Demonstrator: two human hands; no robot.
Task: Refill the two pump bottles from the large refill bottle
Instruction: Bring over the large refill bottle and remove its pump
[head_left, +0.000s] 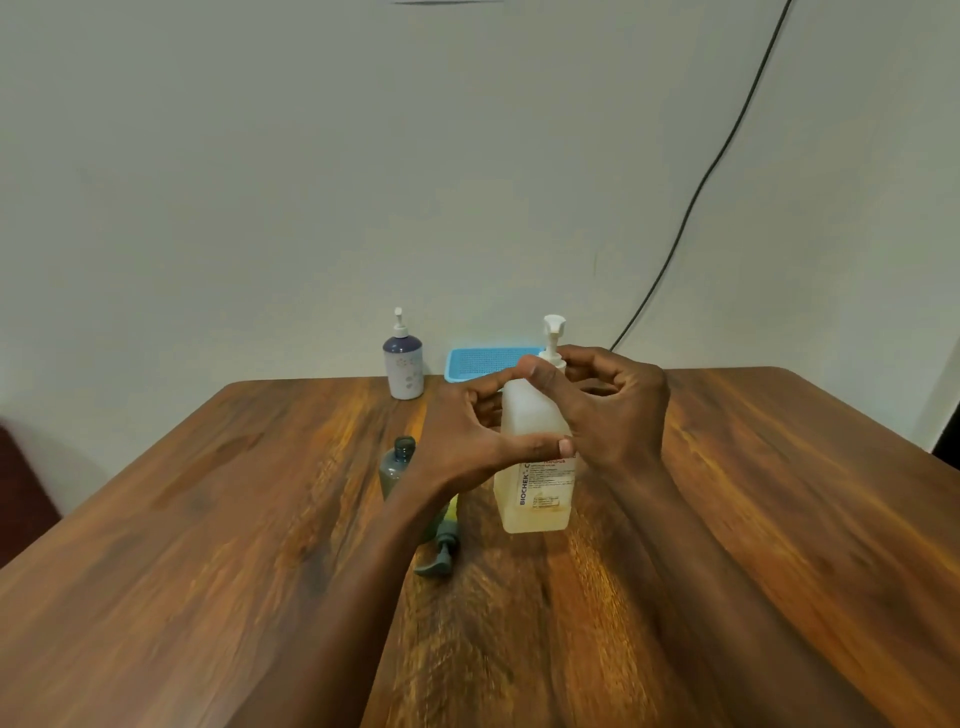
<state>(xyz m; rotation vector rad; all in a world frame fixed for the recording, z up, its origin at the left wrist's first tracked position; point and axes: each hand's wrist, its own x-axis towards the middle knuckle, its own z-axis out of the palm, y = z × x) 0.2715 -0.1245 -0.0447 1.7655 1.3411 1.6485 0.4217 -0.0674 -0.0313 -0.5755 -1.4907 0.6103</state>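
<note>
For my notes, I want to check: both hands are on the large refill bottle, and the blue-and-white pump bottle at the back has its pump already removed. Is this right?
Not quite. The head view shows the blue-and-white pump bottle at the back with its pump in place. The left hand and right hand are indeed on the large refill bottle.

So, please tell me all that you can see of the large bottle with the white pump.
The large refill bottle is translucent plastic, square-sided, with a white pump on top and a printed label. Pale yellowish liquid fills its lower part. It stands upright on the wooden table. The left hand grips its body; the right hand holds its neck.
</note>
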